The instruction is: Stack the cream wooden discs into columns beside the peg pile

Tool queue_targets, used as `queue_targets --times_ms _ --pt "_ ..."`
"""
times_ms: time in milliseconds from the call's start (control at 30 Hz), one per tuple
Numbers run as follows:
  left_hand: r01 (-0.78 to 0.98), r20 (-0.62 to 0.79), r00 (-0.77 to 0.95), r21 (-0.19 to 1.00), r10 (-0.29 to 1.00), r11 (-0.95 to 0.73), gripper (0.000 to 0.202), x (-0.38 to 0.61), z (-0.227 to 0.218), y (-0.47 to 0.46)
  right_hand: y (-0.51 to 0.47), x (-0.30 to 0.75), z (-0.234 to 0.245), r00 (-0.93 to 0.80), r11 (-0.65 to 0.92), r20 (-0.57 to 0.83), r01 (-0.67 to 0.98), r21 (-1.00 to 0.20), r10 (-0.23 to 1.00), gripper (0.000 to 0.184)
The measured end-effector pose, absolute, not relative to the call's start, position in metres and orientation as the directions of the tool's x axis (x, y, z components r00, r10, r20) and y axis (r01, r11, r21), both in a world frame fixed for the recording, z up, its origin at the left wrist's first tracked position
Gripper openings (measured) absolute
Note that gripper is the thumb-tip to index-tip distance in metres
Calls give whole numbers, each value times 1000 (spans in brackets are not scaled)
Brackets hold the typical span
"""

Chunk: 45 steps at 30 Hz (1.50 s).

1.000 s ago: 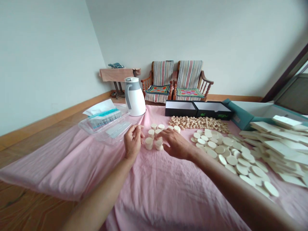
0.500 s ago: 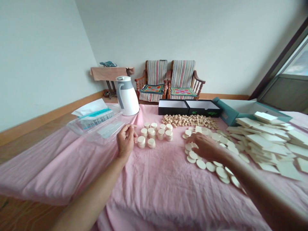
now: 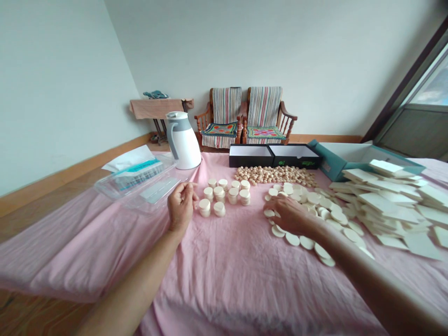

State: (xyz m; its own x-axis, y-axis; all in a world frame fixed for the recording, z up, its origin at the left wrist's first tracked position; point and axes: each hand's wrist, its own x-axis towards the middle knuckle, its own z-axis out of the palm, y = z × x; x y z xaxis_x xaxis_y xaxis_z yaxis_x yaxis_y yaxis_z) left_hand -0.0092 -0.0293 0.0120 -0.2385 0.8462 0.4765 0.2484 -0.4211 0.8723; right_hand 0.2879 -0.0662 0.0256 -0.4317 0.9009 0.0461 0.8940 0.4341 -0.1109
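Loosely curled, my left hand (image 3: pixel 181 207) rests on the cloth just left of several small stacks of pale round wooden discs (image 3: pixel 219 192). Nothing shows between its fingers. Over on the right, my right hand (image 3: pixel 289 213) reaches palm down into a spread of loose discs (image 3: pixel 306 242). Its fingertips and thumb close around the edge of one pale wooden disc (image 3: pixel 269 213) at the left side of the spread. The hand covers some of the discs under it.
Behind the discs lies a band of small wooden beads (image 3: pixel 275 175), backed by a black open box (image 3: pixel 250 161). A teal box (image 3: pixel 338 168) and a heap of square wooden tiles (image 3: pixel 388 203) occupy the right. A white jug (image 3: pixel 186 144) and clear plastic packaging (image 3: pixel 140 175) stand left.
My right hand has shifted slightly left, and the disc at its fingertips has moved left with it. My left hand stays beside the stacks; the view has turned a little.
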Motion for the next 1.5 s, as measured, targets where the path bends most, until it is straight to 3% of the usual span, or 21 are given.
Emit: queue_targets --times_ms 167,433,733,967,1233,1500 --pt "232 472 -241 877 848 -422 21 -9 14 -29 -66 274 26 -423 432 93 891 -138 901 17" --pt "218 468 -249 880 848 -422 24 -9 16 -32 -68 200 38 -443 550 363 786 -283 820 17" --pt "223 469 -256 880 846 -420 23 -7 19 -35 -57 161 38 -428 536 360 792 -292 829 18" --pt "218 470 -250 879 847 -424 23 -8 16 -34 -60 208 47 -317 459 400 823 -334 860 18" --pt "210 455 -241 887 857 -412 22 -7 15 -31 -82 280 48 -301 294 -38 948 -121 953 23" --pt "246 464 -240 879 853 -409 23 -7 14 -30 -96 262 41 -260 262 -31 959 112 965 17"
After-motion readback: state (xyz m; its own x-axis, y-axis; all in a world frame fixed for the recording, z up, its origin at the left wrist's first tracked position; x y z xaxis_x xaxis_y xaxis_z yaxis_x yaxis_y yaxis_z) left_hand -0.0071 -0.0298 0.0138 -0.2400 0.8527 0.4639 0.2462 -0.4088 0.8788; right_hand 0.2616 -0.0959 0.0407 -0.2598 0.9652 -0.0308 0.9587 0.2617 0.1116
